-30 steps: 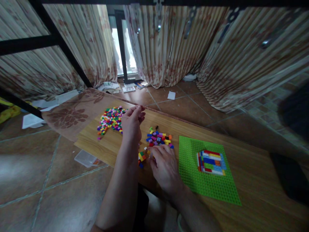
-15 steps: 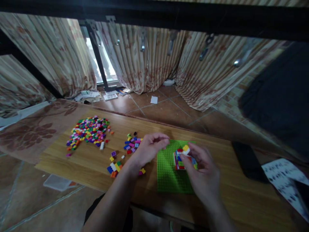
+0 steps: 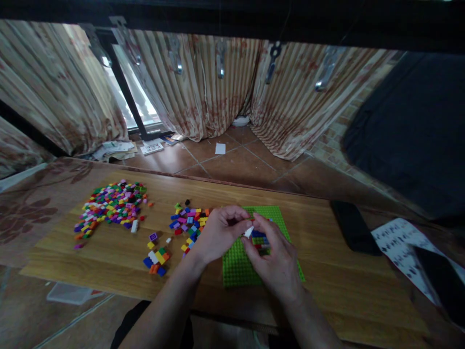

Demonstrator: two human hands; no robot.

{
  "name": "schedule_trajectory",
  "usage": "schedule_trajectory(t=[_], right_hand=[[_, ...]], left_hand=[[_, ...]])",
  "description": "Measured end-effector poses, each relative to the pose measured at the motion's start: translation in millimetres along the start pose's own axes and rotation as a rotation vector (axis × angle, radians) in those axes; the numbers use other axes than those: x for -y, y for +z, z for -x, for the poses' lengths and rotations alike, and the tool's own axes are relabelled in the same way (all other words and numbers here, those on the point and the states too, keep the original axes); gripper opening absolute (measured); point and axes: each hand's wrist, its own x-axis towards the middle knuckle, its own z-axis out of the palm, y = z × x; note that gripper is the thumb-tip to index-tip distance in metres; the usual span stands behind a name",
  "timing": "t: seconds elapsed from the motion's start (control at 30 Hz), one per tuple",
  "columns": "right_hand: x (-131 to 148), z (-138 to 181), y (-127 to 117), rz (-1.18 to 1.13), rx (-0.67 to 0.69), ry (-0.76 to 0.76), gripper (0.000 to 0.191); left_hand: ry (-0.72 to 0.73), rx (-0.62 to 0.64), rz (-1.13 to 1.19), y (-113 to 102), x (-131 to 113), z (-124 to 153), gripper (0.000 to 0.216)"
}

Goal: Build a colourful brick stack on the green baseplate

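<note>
Both hands, fingers curled, pinch a white brick over the green baseplate

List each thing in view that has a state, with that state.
Left hand, curled beside the white brick
Right hand, pinching the white brick
White brick, held, orientation unclear
Green baseplate, lying flat, partly hidden
Brick build, on the baseplate, partly hidden
Large brick pile, loose, spread out
Curtains, parted at left

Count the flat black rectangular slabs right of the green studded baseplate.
2: the farther black slab at the right end of the wooden board, the nearer black slab partly over the white printed paper sheet. No others show.
</note>
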Motion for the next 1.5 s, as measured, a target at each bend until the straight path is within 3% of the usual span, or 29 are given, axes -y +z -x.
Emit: schedule_trajectory(t=[0.2,0.47,0.63,0.8,0.93,1.1,1.33,1.5], right_hand=[[2,0,1,0.041,-0.092,-0.044,0.051],[-4,-2,-11,-0.081,0.058,-0.033,0.048],[-13,0,-18,-0.133,0.118,0.058,0.048],[-25,-4,-24,-0.152,-0.110,0.180,0.039],[-24,-8,-24,-0.096,-0.166,0.121,0.028],[-12,-8,-18,-0.047,-0.110,0.014,0.027],[-13,-7,-18,-0.124,-0.003,0.026,0.029],[-20,-7,-26,-0.213,0.184,0.047,0.025]], left_hand=[[-0.065,-0.109,0.092,4,-1,1,0.017],[-0.150,0.016,0.020,-3,-12,5,0.019],[-0.146,-0.060,0.017,-17,-18,3,0.018],[-0.221,-0.151,0.093,-21,-16,1,0.015],[-0.332,-0.059,0.173,-5,-11,5,0.015],[-0.411,0.102,0.248,9,-7,8,0.038],[-0.414,0.190,0.195,6,-10,7,0.035],[-0.395,0.234,-0.002,1,-9,8,0.035]])
